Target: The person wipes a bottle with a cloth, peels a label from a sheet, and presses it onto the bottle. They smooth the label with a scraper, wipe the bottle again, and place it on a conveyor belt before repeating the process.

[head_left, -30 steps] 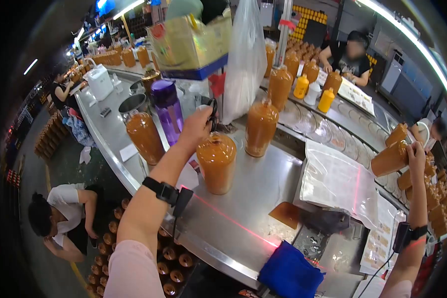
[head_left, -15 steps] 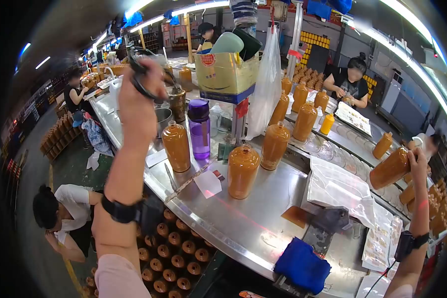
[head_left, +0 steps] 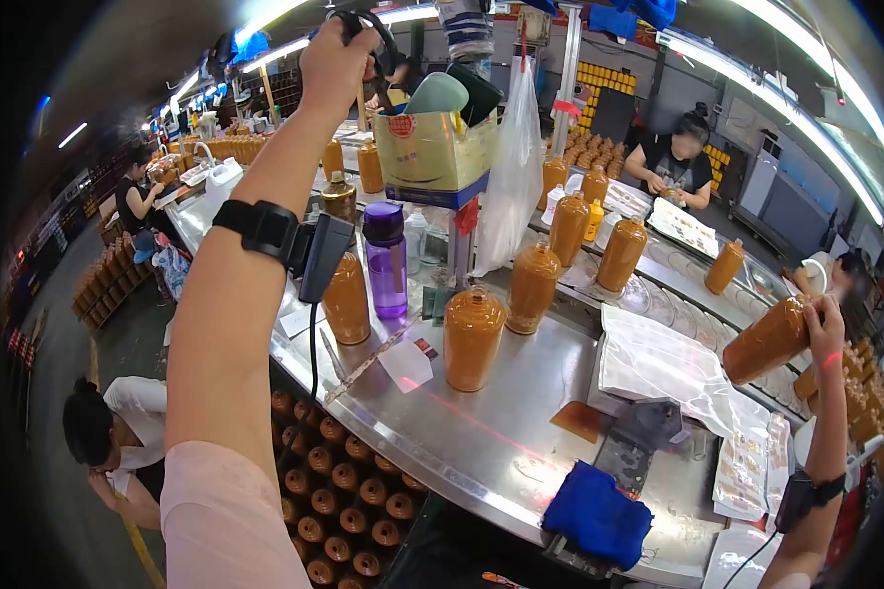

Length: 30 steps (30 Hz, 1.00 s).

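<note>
My left hand [head_left: 339,61] is raised high at the upper left, its fingers closed round a black loop-shaped thing [head_left: 381,39] whose kind I cannot make out. Well below it on the metal table stand a brown glazed bottle [head_left: 346,299] and a purple water bottle [head_left: 386,263]. At the far right, my right hand [head_left: 824,329] grips a tilted brown bottle [head_left: 764,341] by its end, above the far side of the table. Two more brown bottles, one nearer [head_left: 474,339] and one behind it [head_left: 533,288], stand upright mid-table.
A blue cloth [head_left: 597,518] lies at the table's front edge, near white plastic-covered sheets [head_left: 658,368]. A yellow box [head_left: 432,152] sits on a post. Many bottles [head_left: 344,476] stand below the table. A co-worker [head_left: 673,162] sits across; another person [head_left: 118,432] crouches at left.
My left hand has risen and moved right with the black loop-shaped thing. My right hand and its bottle have shifted only slightly, and the view has turned a little.
</note>
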Each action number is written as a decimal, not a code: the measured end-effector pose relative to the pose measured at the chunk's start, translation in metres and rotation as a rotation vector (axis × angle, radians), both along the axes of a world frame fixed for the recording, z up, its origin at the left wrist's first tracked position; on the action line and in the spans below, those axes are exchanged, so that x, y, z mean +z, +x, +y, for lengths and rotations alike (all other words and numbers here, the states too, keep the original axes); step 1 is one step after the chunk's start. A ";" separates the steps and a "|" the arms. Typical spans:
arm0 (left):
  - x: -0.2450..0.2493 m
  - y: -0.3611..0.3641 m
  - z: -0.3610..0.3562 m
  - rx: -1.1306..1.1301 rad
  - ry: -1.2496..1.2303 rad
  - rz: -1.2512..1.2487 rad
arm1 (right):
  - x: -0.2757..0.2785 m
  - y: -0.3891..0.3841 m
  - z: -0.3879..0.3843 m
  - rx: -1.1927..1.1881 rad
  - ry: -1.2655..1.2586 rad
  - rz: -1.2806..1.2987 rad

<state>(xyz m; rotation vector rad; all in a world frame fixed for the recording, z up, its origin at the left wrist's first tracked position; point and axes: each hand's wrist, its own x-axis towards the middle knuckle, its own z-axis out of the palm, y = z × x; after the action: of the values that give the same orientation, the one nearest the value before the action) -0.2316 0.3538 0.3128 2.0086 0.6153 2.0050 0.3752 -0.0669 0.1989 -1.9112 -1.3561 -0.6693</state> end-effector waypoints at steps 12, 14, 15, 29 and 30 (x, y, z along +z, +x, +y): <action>-0.037 0.007 0.023 0.386 -0.269 0.411 | 0.006 -0.056 -0.018 0.149 -0.020 -0.063; -0.048 0.002 0.032 0.466 -0.123 0.406 | 0.004 -0.064 -0.020 0.147 -0.011 -0.003; -0.058 0.001 0.041 0.491 -0.027 0.417 | 0.003 -0.079 -0.021 0.206 -0.003 0.014; -0.249 0.127 -0.327 -0.838 0.059 0.732 | -0.026 -0.201 -0.063 0.763 -0.279 0.624; -0.265 0.140 -0.345 -0.856 0.033 0.759 | -0.041 -0.202 -0.060 0.797 -0.299 0.694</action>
<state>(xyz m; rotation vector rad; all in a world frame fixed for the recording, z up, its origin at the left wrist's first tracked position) -0.0920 0.0086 0.0483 2.4279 -0.1846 0.7601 0.1736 -0.1265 0.1583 -1.3887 -1.5930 0.5608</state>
